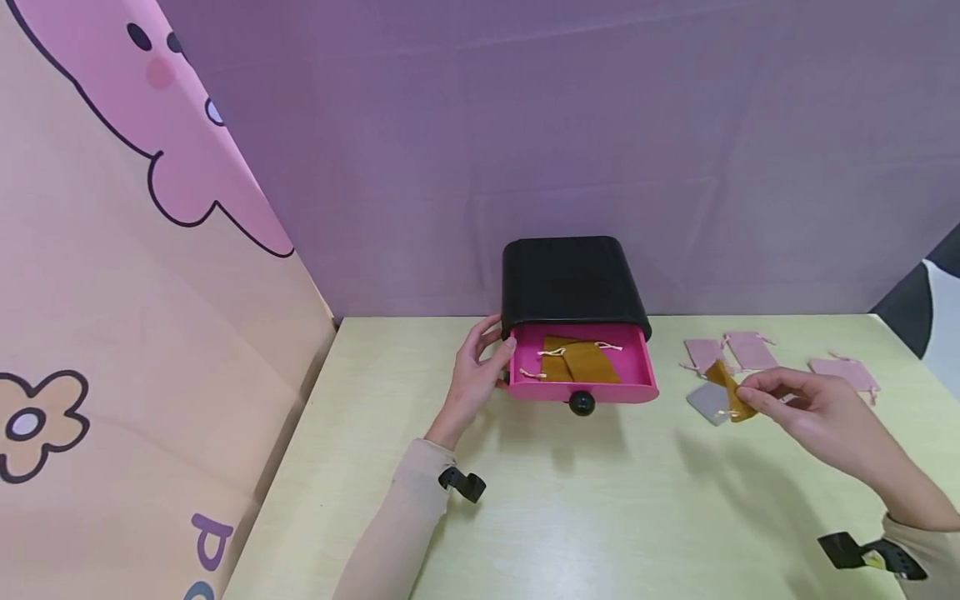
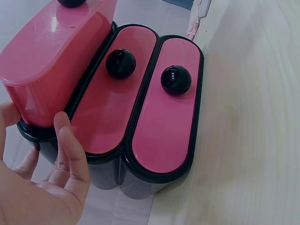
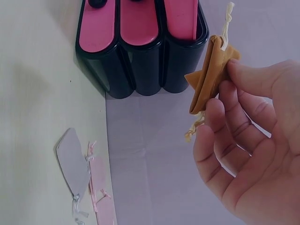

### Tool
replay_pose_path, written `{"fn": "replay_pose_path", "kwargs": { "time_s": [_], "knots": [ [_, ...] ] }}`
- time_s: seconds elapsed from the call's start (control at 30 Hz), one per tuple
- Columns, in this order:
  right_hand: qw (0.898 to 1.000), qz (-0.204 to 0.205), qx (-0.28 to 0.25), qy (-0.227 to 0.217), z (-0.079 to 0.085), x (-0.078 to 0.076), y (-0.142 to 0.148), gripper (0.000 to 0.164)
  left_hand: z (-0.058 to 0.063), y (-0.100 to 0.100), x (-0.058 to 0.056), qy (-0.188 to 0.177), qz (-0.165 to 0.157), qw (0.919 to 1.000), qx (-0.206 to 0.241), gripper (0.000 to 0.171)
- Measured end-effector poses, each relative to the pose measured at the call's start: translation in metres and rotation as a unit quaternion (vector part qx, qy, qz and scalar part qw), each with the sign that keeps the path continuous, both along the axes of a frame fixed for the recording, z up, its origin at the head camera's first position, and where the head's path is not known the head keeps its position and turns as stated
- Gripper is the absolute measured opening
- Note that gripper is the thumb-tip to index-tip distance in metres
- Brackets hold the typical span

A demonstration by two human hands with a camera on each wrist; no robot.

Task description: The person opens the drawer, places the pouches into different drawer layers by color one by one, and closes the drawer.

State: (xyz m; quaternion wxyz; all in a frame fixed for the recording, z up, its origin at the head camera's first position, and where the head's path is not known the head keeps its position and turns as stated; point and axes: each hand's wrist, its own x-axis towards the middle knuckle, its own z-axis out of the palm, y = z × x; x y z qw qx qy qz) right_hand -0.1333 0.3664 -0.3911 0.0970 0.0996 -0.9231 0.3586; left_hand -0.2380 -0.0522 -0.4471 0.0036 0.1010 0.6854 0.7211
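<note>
A black cabinet (image 1: 570, 279) stands on the table with its top pink drawer (image 1: 540, 392) pulled out. Mustard drawstring pouches (image 1: 592, 364) with cream cords lie inside the drawer. My left hand (image 1: 471, 375) is at the drawer's left side, its thumb by the rim and its fingers loosely bent, as the left wrist view also shows. To the right of the drawer, my right hand (image 1: 832, 421) pinches another mustard pouch (image 3: 211, 77) between thumb and fingers, above the table. That pouch looks folded, its cords hanging free. Below it lies a grey pouch (image 1: 707, 403).
Pink pouches (image 1: 752, 350) lie on the table at the right, one (image 1: 847, 371) apart, behind my right hand. Two lower drawers (image 2: 166, 117) with black knobs are closed. A purple cloth (image 1: 450, 167) hangs behind; a patterned panel (image 1: 150, 333) stands at the left.
</note>
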Motion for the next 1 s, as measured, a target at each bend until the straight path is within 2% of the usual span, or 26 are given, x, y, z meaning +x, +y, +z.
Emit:
{"fn": "replay_pose_path", "kwargs": {
  "time_s": [0.37, 0.73, 1.0],
  "knots": [
    [1.0, 0.012, 0.014, 0.024, 0.009, -0.006, -0.016, 0.006, -0.001, 0.0, 0.0, -0.004, 0.002, 1.0, -0.001, 0.055],
    [0.999, 0.011, 0.025, 0.017, 0.02, -0.009, -0.027, 0.007, -0.002, 0.001, 0.001, -0.006, 0.0, 1.0, 0.003, 0.055],
    [0.998, 0.032, 0.032, 0.041, 0.032, -0.016, -0.04, 0.007, -0.001, 0.001, 0.0, -0.005, -0.001, 1.0, 0.004, 0.055]
  ]
}}
